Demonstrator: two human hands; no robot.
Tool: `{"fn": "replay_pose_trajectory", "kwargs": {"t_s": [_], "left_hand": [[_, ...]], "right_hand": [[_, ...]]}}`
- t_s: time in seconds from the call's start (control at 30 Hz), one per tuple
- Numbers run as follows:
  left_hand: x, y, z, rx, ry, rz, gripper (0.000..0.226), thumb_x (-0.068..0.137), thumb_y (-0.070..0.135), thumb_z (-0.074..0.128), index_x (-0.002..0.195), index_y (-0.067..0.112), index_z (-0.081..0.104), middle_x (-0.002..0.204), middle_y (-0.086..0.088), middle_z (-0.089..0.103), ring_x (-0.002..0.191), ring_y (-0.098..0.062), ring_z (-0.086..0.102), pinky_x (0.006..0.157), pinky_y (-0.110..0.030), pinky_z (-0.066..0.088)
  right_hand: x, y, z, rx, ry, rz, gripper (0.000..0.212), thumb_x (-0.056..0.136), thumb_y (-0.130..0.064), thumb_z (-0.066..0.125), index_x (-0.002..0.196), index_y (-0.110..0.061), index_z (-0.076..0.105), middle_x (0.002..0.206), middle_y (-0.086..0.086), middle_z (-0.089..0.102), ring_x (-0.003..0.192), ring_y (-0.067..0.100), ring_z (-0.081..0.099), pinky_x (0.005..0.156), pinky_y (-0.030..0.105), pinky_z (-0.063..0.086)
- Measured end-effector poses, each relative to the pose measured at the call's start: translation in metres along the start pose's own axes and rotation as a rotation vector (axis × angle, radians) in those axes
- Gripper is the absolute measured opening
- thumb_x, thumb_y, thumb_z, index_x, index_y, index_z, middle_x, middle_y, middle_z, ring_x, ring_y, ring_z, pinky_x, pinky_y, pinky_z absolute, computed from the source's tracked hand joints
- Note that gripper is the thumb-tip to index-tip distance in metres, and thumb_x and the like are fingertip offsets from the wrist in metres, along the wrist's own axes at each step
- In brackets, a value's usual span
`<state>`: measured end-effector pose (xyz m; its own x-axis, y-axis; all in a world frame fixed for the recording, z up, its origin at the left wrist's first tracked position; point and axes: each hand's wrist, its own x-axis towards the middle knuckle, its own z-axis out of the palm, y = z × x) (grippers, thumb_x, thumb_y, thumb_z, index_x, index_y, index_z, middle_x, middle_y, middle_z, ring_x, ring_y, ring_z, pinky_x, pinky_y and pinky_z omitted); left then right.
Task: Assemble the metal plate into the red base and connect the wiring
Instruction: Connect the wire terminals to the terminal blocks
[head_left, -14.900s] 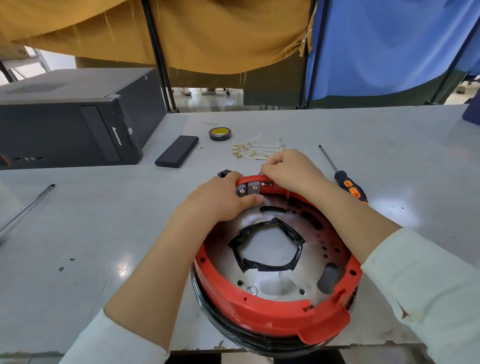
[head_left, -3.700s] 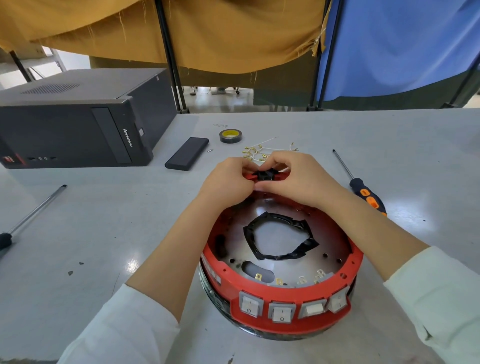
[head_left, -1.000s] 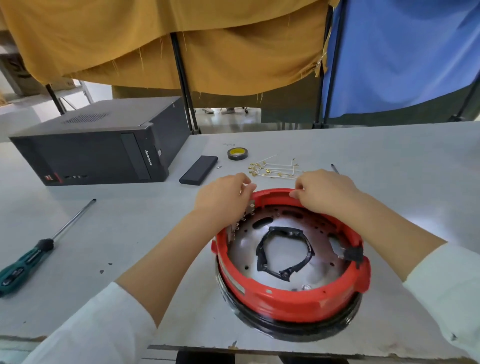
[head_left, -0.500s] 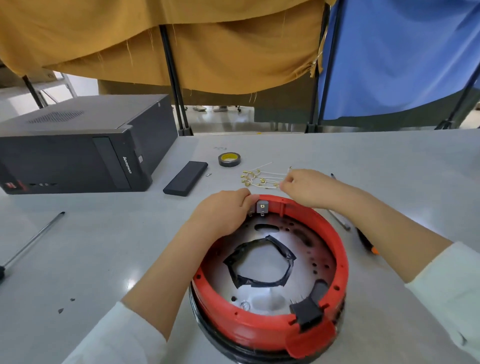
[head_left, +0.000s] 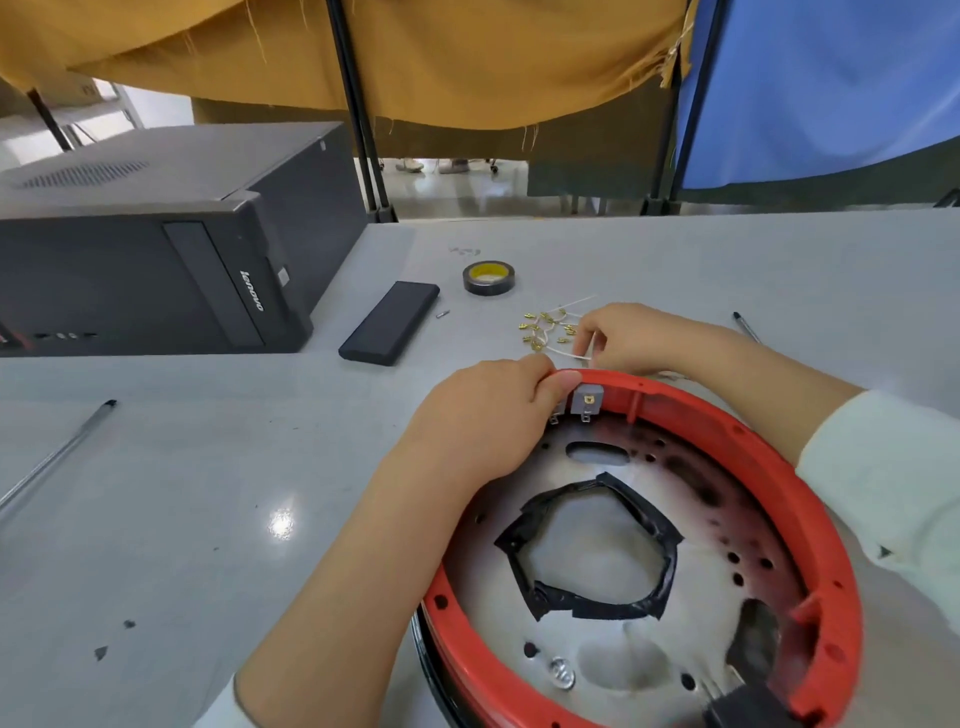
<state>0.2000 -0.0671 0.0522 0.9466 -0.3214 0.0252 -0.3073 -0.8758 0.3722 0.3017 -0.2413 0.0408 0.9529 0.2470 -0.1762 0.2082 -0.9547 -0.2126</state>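
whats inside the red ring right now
Inside the red ring lies a metal plate with holes and a black taped opening. A grey switch back sits at the far rim beside the left hand, which covers whatever is under it.

At lower right sits the red base (head_left: 810, 483), ringing a silvery metal plate (head_left: 597, 535) mottled with dark scorch marks and black holes; black tape (head_left: 587, 603) edges its central opening. A grey switch block (head_left: 587, 399) shows a gold terminal. Above it, white wires (head_left: 550, 332) carry gold connectors. A black tape roll (head_left: 488, 278) has a yellow core. The computer case (head_left: 156, 244) at upper left is dark grey-black. Mustard (head_left: 415, 52) and blue (head_left: 831, 78) curtains hang along the top; the table (head_left: 182, 493) is pale grey.
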Motion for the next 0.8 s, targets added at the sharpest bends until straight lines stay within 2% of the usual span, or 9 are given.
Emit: {"fn": "replay_pose_trajectory", "kwargs": {"t_s": [0.1, 0.2, 0.27, 0.37, 0.43, 0.5, 0.63, 0.7, 0.8], "left_hand": [[0.001, -0.001, 0.001, -0.008, 0.003, 0.009, 0.037, 0.101, 0.053, 0.026, 0.089, 0.025, 0.046, 0.092, -0.003, 0.061, 0.094, -0.029, 0.056, 0.073, -0.037, 0.04], [0.001, -0.003, 0.002, -0.036, 0.015, 0.016, 0.033, 0.101, 0.055, 0.026, 0.084, 0.03, 0.043, 0.082, 0.003, 0.053, 0.09, -0.028, 0.056, 0.069, -0.035, 0.037], [0.001, -0.004, 0.003, -0.041, 0.022, 0.021, 0.033, 0.1, 0.056, 0.026, 0.083, 0.032, 0.041, 0.078, 0.005, 0.05, 0.087, -0.027, 0.054, 0.067, -0.034, 0.035], [0.002, -0.005, 0.002, -0.052, 0.021, 0.024, 0.032, 0.1, 0.056, 0.026, 0.084, 0.033, 0.042, 0.075, 0.008, 0.049, 0.085, -0.024, 0.053, 0.066, -0.034, 0.035], [0.002, -0.005, 0.001, -0.058, 0.007, 0.029, 0.032, 0.1, 0.055, 0.026, 0.083, 0.033, 0.041, 0.072, 0.009, 0.047, 0.083, -0.023, 0.051, 0.066, -0.033, 0.034], [0.001, -0.006, 0.0, -0.066, -0.018, 0.03, 0.031, 0.101, 0.054, 0.026, 0.082, 0.034, 0.04, 0.072, 0.009, 0.046, 0.084, -0.021, 0.05, 0.068, -0.032, 0.034], [-0.003, -0.008, -0.002, -0.064, -0.051, 0.029, 0.03, 0.101, 0.054, 0.025, 0.088, 0.033, 0.043, 0.08, 0.006, 0.05, 0.088, -0.022, 0.05, 0.071, -0.032, 0.035], [-0.005, -0.008, -0.001, -0.059, -0.045, 0.03, 0.032, 0.101, 0.054, 0.025, 0.091, 0.031, 0.046, 0.082, 0.005, 0.05, 0.09, -0.023, 0.052, 0.073, -0.032, 0.037], [-0.006, -0.007, -0.001, -0.051, -0.028, 0.025, 0.039, 0.1, 0.055, 0.025, 0.097, 0.026, 0.052, 0.081, 0.005, 0.052, 0.091, -0.024, 0.054, 0.072, -0.033, 0.038]], "right_hand": [[-0.012, 0.003, -0.008, 0.027, -0.161, 0.011, 0.016, 0.085, -0.009, 0.063, 0.082, -0.024, 0.059, 0.087, -0.001, 0.061, 0.072, 0.016, 0.056, 0.057, 0.025, 0.045], [-0.022, 0.003, -0.017, 0.047, -0.254, 0.057, 0.012, 0.086, -0.013, 0.063, 0.085, -0.025, 0.063, 0.082, -0.004, 0.062, 0.064, 0.011, 0.057, 0.051, 0.022, 0.045], [-0.018, 0.002, -0.023, 0.073, -0.114, 0.025, 0.008, 0.088, -0.017, 0.062, 0.094, -0.022, 0.064, 0.088, -0.003, 0.062, 0.069, 0.011, 0.057, 0.054, 0.022, 0.045], [-0.005, 0.002, -0.024, 0.035, 0.133, -0.031, 0.021, 0.087, -0.025, 0.064, 0.108, -0.022, 0.06, 0.112, 0.001, 0.058, 0.096, 0.017, 0.054, 0.077, 0.028, 0.043], [0.004, 0.004, -0.017, -0.047, 0.085, -0.01, 0.037, 0.087, -0.029, 0.063, 0.122, -0.023, 0.055, 0.124, 0.005, 0.049, 0.115, 0.024, 0.047, 0.094, 0.035, 0.042], [0.011, 0.011, -0.007, -0.117, 0.024, 0.028, 0.042, 0.089, -0.025, 0.06, 0.129, -0.022, 0.05, 0.129, 0.008, 0.047, 0.12, 0.028, 0.043, 0.097, 0.036, 0.04], [0.012, 0.026, 0.001, 0.006, 0.138, 0.043, 0.025, 0.09, -0.014, 0.057, 0.115, -0.019, 0.06, 0.116, 0.004, 0.058, 0.1, 0.02, 0.052, 0.081, 0.03, 0.042], [0.01, 0.03, -0.002, 0.041, 0.187, 0.05, 0.013, 0.09, -0.015, 0.058, 0.099, -0.022, 0.064, 0.107, 0.001, 0.061, 0.092, 0.017, 0.053, 0.081, 0.032, 0.047], [0.005, 0.03, -0.009, 0.097, 0.257, 0.079, 0.011, 0.09, -0.019, 0.059, 0.085, -0.028, 0.061, 0.098, -0.004, 0.061, 0.094, 0.018, 0.057, 0.086, 0.039, 0.05]]}}
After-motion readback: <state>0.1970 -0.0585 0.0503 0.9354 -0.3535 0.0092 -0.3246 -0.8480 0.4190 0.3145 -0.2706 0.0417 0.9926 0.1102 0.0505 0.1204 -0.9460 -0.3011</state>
